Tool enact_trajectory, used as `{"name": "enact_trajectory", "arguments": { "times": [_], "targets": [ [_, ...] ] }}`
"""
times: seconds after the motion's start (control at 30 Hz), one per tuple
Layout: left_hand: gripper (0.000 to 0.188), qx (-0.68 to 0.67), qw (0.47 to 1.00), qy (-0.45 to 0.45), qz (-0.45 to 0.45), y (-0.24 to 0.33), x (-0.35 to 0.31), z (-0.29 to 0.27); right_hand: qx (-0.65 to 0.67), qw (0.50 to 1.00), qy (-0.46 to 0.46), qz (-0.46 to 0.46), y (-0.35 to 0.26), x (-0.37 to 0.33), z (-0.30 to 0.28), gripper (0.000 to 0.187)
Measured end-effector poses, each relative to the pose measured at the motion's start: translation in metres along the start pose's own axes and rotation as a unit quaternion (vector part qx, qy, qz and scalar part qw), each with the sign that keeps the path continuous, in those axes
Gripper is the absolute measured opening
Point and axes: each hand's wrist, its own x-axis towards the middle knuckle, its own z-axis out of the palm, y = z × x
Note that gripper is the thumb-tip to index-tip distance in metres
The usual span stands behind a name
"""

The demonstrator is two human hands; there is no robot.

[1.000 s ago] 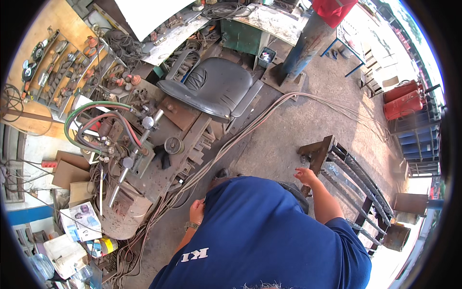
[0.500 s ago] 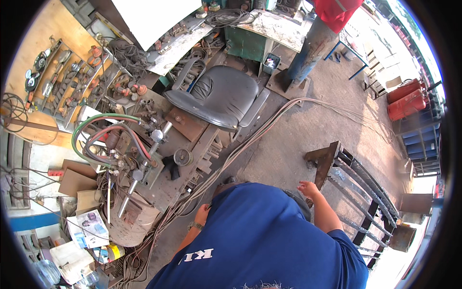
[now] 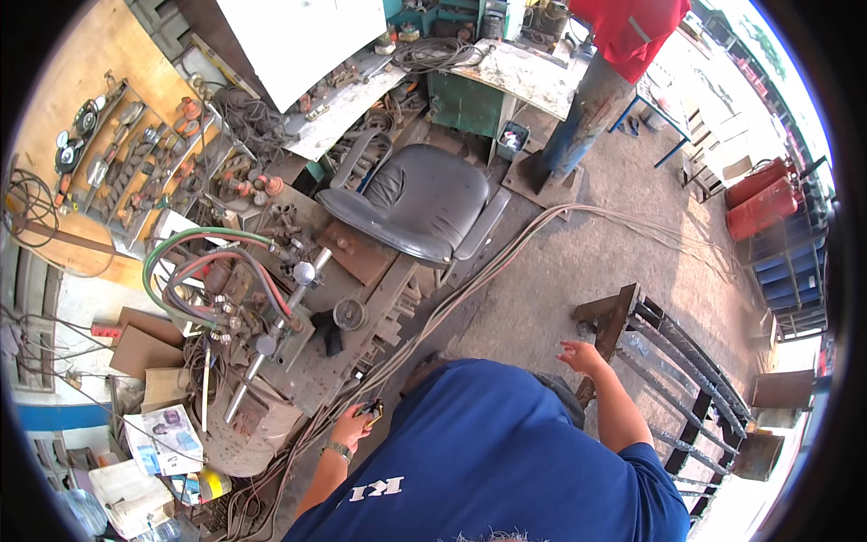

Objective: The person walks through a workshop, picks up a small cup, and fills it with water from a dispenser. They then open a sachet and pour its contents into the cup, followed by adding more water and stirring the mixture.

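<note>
My left hand [image 3: 349, 428], with a watch [image 3: 338, 449] at its wrist, is closed around a small black and yellow object [image 3: 371, 412] too small to name. It is beside my blue shirt [image 3: 506, 443], close to the bundle of hoses [image 3: 424, 330] on the floor. My right hand [image 3: 580, 357] hangs in the air on the other side, its fingers apart and nothing in them. Nearest to it is the end plate of a dark steel frame [image 3: 614, 316] with several long bars.
A cluttered metal workbench [image 3: 307, 379] with green and red hoses [image 3: 203, 233] stands at the left. Beyond it is a black armchair [image 3: 424, 194]. A steel column [image 3: 578, 117] rises behind. Red cylinders [image 3: 763, 208] lie at the far right. Hoses run across the floor.
My left hand has come out from beside my body, moving a little left and down, and the black and yellow object now shows. My right hand has hardly moved.
</note>
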Motion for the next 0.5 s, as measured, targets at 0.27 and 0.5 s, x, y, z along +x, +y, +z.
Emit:
{"name": "enact_trajectory", "arguments": {
  "times": [0.27, 0.5],
  "targets": [
    [0.045, -0.172, 0.937, -0.036, 0.302, 0.15, -0.037, 0.129, 0.142, 0.943, -0.058, -0.295, -0.274, -0.015, -0.047, 0.059],
    [0.054, -0.043, 0.855, -0.114, 0.504, 0.23, -0.039, 0.218, 0.224, 0.91, 0.016, -0.35, -0.351, -0.023, -0.049, 0.074]
  ]
}}
